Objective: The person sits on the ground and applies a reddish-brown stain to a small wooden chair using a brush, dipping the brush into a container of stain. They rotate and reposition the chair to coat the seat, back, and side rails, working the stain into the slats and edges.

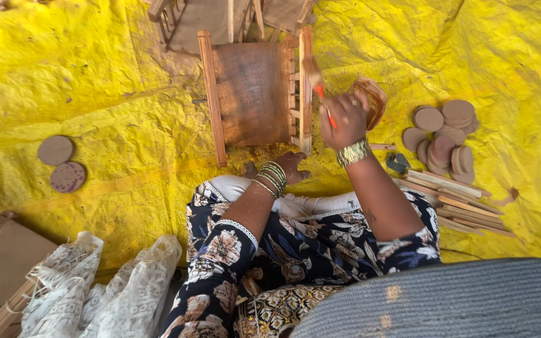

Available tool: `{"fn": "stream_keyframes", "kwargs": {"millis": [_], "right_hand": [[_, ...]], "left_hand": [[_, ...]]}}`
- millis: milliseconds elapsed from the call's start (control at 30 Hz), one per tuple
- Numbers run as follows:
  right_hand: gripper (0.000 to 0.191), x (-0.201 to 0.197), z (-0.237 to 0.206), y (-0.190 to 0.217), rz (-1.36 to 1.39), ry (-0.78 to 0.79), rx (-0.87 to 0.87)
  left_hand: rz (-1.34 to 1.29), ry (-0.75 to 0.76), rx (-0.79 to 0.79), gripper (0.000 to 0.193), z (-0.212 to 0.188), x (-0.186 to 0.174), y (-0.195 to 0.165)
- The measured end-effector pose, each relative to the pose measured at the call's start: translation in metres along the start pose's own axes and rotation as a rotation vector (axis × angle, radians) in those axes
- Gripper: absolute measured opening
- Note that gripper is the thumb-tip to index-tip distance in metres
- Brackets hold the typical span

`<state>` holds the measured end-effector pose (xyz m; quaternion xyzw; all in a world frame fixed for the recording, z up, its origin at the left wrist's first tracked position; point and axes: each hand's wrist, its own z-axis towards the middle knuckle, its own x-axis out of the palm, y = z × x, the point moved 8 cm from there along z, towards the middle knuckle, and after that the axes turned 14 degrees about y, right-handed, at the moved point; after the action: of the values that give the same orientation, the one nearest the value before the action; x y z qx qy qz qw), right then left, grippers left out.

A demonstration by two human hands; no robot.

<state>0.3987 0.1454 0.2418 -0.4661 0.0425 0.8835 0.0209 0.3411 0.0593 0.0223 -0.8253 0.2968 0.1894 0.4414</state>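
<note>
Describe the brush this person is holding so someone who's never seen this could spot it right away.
On the yellow tarp lies a small wooden frame. Over its right rail, the right hand holds the brush. It is the only thing with a red-orange handle; the sticks and round discs nearby are plain wood.

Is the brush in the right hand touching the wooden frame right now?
Touching. The head view shows the brush in the right hand with its blurred bristle end lying right on the side rail of the wooden frame, no gap visible.
</note>
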Motion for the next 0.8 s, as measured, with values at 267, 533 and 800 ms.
{"fn": "stream_keyframes", "kwargs": {"millis": [267,533,800], "right_hand": [[0.017,0.056,-0.051,0.0,0.034,0.155,0.091],[0.011,0.022,-0.092,-0.007,0.116,0.285,0.04],[0.028,0.003,0.021,-0.024,-0.112,0.15,0.006]], "left_hand": [[0.016,-0.057,0.081,0.082,-0.003,-0.011,0.003],[0.035,-0.03,0.083,0.082,0.014,-0.012,0.008],[0.021,0.021,-0.054,0.083,0.019,0.003,-0.005]]}}
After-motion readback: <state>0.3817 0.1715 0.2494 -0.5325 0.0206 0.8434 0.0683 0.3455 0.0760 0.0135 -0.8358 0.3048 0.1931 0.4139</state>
